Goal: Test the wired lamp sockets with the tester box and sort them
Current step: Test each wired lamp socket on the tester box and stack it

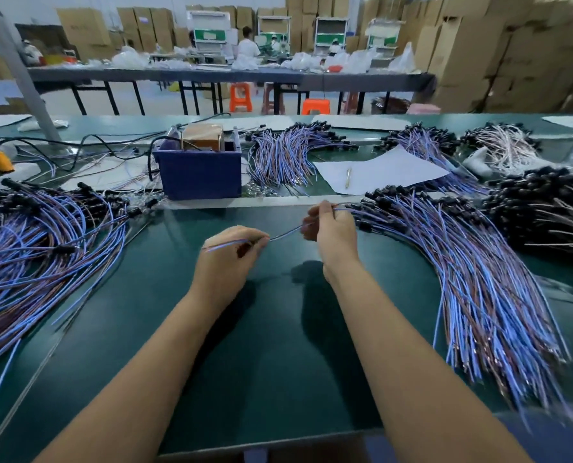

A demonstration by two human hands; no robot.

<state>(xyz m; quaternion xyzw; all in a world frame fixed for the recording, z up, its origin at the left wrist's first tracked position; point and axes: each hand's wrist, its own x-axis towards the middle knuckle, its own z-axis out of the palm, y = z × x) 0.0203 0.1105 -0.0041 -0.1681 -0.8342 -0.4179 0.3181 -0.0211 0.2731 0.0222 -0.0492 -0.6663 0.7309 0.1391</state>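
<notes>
Both your hands pinched one wired socket lead [285, 232] above the green table [271, 345]: your left hand [233, 252] held its free end, your right hand [332, 232] held it beside the right pile [479, 279]. I judged much work was left, because that pile was large, the left pile [44, 248] was also large, and the tester box [200, 170] stood apart from the lead.

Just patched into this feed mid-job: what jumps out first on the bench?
Fans of blue and brown socket leads cover the green table right and left. At centre, the left hand and right hand pinch one wire pair between them. The blue tester box sits just behind.
</notes>
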